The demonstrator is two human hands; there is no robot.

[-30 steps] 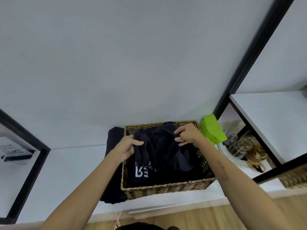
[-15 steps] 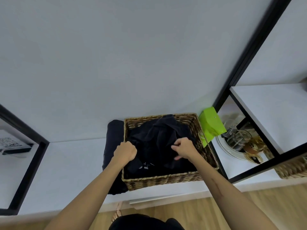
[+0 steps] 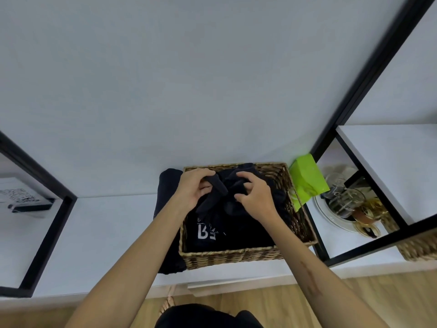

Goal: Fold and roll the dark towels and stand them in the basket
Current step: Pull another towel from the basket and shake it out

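Observation:
A woven wicker basket [image 3: 236, 256] stands on the white shelf, filled with dark cloth. The bottom layer shows white lettering [image 3: 206, 230]. A dark towel [image 3: 227, 195] is bunched up over the back half of the basket. My left hand [image 3: 194, 188] grips a narrow end of this towel near the basket's back left corner. My right hand [image 3: 254, 197] has its fingers curled round a fold of the same towel in the middle. Another dark folded towel [image 3: 166, 185] lies outside the basket, against its left wall.
A bright green box [image 3: 307, 181] leans at the basket's right. Beyond a black frame post, a plate with glass cups [image 3: 343, 202] sits on the shelf. A second wicker basket [image 3: 421, 247] shows at far right. A dark device [image 3: 30, 207] lies far left.
Both hands rose from low in the basket towards its back, lifting the towel. The lettered cloth underneath is uncovered again.

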